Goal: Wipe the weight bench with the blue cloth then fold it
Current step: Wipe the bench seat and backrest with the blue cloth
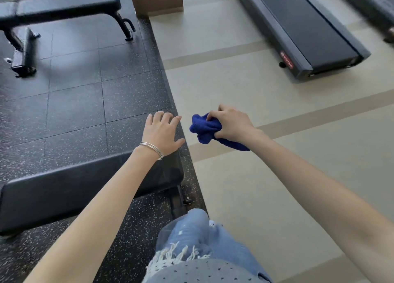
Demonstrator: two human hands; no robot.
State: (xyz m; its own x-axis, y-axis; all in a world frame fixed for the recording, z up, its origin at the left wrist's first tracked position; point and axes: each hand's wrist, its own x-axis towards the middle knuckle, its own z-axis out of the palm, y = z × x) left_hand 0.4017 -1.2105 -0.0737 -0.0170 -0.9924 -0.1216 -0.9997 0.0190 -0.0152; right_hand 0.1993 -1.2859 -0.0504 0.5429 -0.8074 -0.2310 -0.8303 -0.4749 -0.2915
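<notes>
Black speckled floor tiles (74, 103) hold two weight benches (near one (64, 189), far one (64, 5)); one blue cloth (205, 129) sits bunched in the gripping right hand (230, 122); left hand (162, 131) hovers, fingers spread.

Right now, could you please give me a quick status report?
Left grip open near bench end. Right grip holds bunched cloth, off the bench. Nothing between them.
</notes>
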